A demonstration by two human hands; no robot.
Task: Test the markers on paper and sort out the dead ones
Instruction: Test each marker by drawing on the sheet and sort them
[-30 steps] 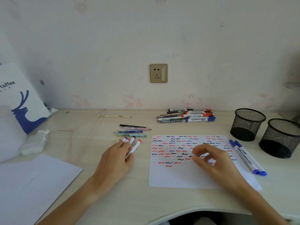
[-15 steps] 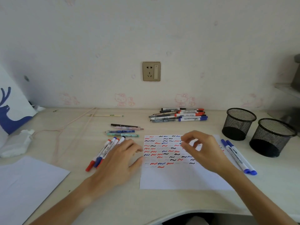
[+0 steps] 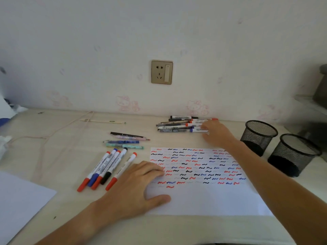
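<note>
A white test paper (image 3: 194, 198) covered with red, blue and black squiggles lies in front of me. My left hand (image 3: 139, 184) rests flat on its left edge, fingers straight, holding nothing. Left of it lie several whiteboard markers (image 3: 106, 168) side by side with red, blue and black caps. At the back of the desk is a pile of markers (image 3: 177, 125). My right hand (image 3: 216, 133) reaches across the paper and its fingers touch the right ends of that pile. No marker is lifted.
Two black mesh pen cups (image 3: 259, 133) (image 3: 293, 154) stand at the right. A few thin pens (image 3: 123, 141) lie behind the marker row. A second white sheet (image 3: 21, 206) sits at the lower left, a thin cable (image 3: 53, 133) crosses the back left.
My right hand left the paper and reached back to the marker pile. My left hand slid right, off the marker row, onto the paper's edge.
</note>
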